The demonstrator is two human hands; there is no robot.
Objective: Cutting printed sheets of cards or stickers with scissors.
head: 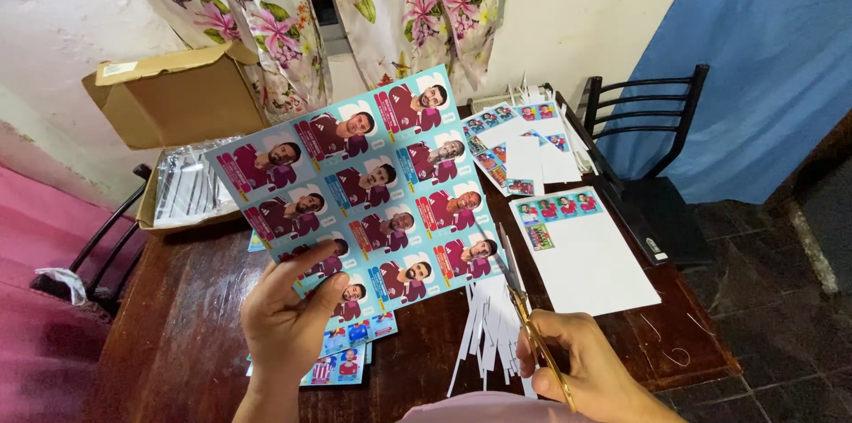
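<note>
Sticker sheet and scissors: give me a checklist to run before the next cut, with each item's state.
1. Left hand grips sticker sheet at its lower edge: ok.
2. Right hand holds scissors: ok.
3. Blades meet the sheet's right edge: ok.
4. Left fingers clear of blades: ok.
5. Blades lined up on a border between stickers: cannot tell.
6. Paper strips on table clear of blades: ok.
</note>
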